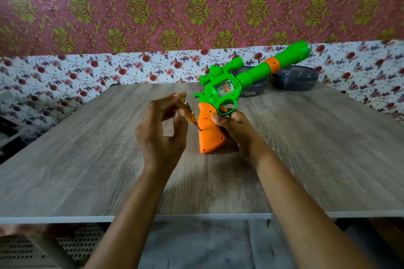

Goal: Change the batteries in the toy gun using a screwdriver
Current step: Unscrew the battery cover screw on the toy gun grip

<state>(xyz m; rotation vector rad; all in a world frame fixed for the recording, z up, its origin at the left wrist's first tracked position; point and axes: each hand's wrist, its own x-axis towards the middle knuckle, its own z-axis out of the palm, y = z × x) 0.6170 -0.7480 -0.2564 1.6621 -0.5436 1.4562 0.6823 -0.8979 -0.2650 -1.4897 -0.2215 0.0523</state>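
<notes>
- Centre of the frame: the green plastic toy gun with an orange grip and an orange ring on its barrel (231,85) stands upright. The grip's base is down on the grey wood-grain tabletop (87,159), and the barrel slants up to the upper right.
- The right hand (238,131) grips the orange handle from the right, fingers curled round it just under the trigger guard. The far side of the grip is hidden behind this hand.
- The left hand (161,135), left of centre, pinches the screwdriver with a clear yellow handle (187,110) between thumb and fingertips. The other fingers are loosely curled.
- The screwdriver slants down to the right, and its tip meets the left edge of the orange grip. The tip is too small to show whether it sits in a screw.
- The green scope on top and the clear window in the gun's body show plainly. What is inside the window is only an orange blur.
- Far right of the tabletop: a dark grey lidded plastic container (295,79), its left end cut off by the barrel. A second dark container (255,88) is mostly hidden behind the gun.
- Behind it all is pink wallpaper with gold damask (153,6), and below it a white strip printed with red roses (65,72), smeared at the edges.
- Lower left, under the tabletop edge, a pale perforated panel (26,244) is cut off by the frame and hard to identify.
</notes>
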